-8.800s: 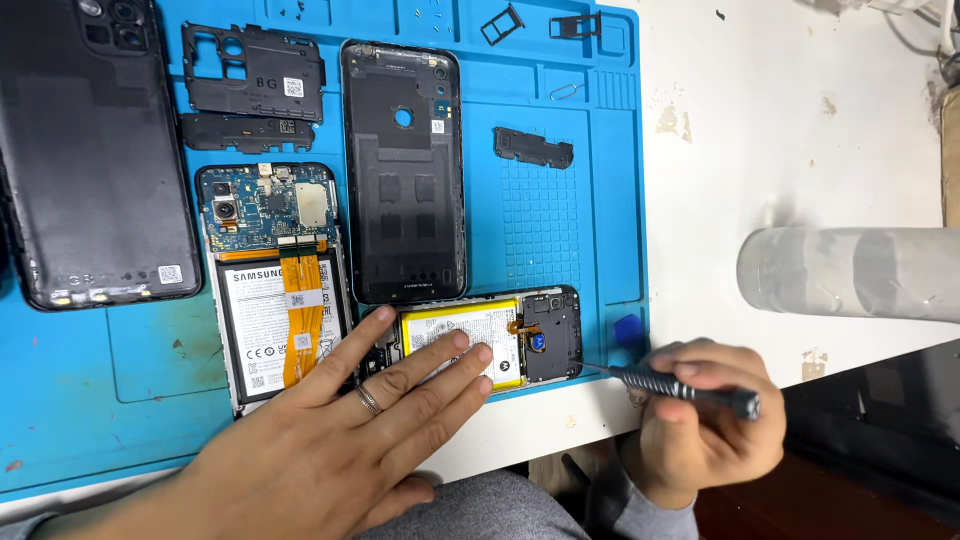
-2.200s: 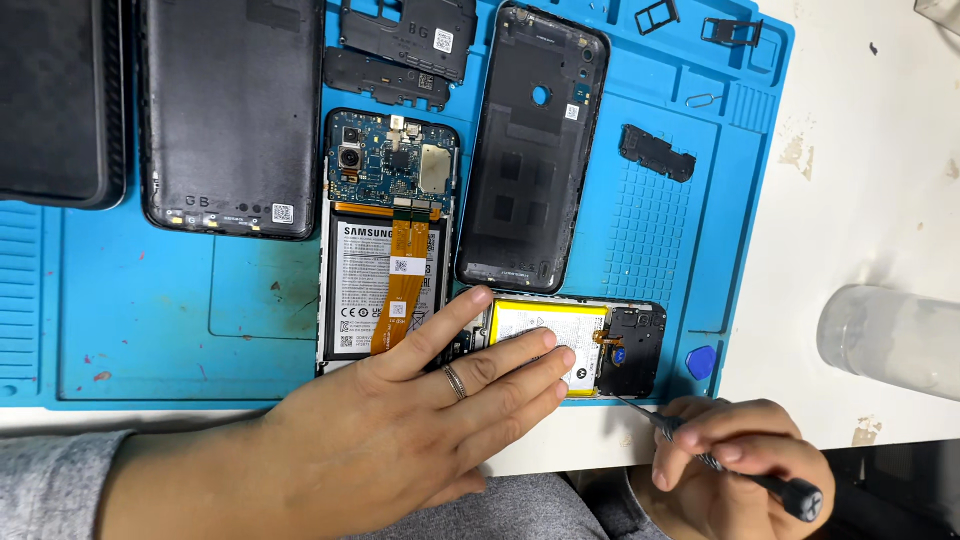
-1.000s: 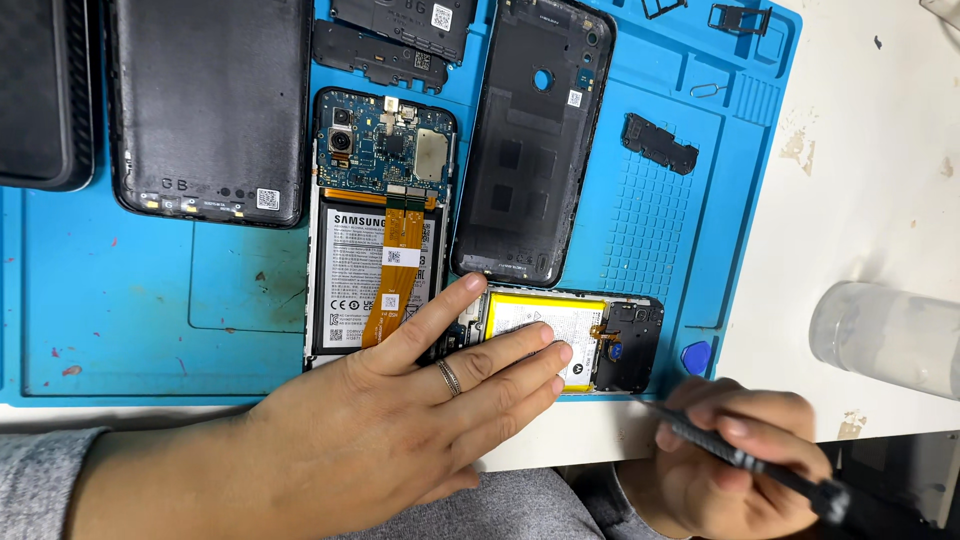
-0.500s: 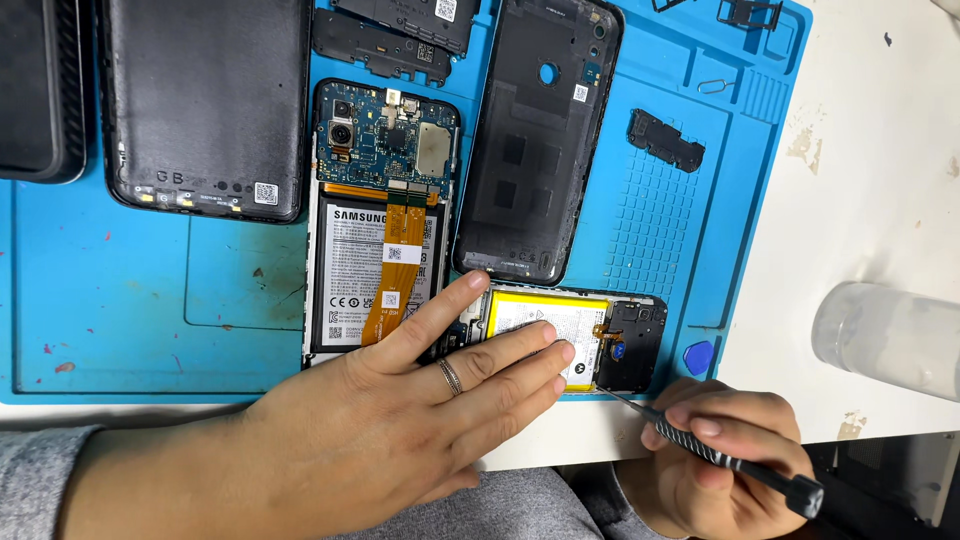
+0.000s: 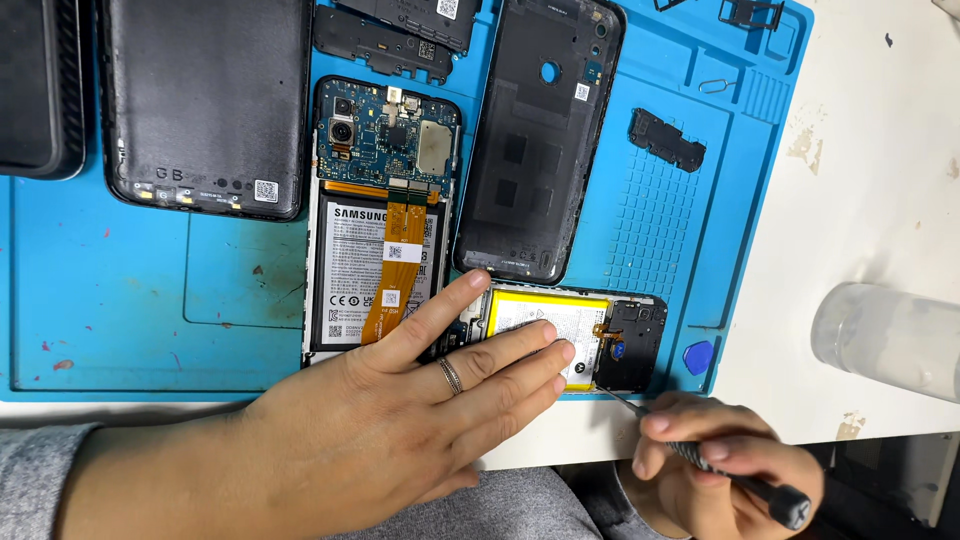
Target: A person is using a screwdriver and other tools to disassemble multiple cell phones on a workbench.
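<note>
While the left hand (image 5: 370, 440) lies flat with fingers spread, pressing the small opened phone with the yellow battery (image 5: 570, 335) onto the blue silicone repair mat (image 5: 150, 330) at the worktop's near edge, it should keep that pressure even. The right hand (image 5: 715, 475) — fingers closed around a thin black-handled screwdriver (image 5: 700, 455) — has its tip at the phone's lower right corner; best held upright and seated squarely before turning.

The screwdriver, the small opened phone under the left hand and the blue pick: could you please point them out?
screwdriver (image 5: 735, 478), head view, on its dark handle.
small opened phone (image 5: 560, 318), head view, on its yellow battery.
blue pick (image 5: 698, 357), head view, on its middle.
</note>
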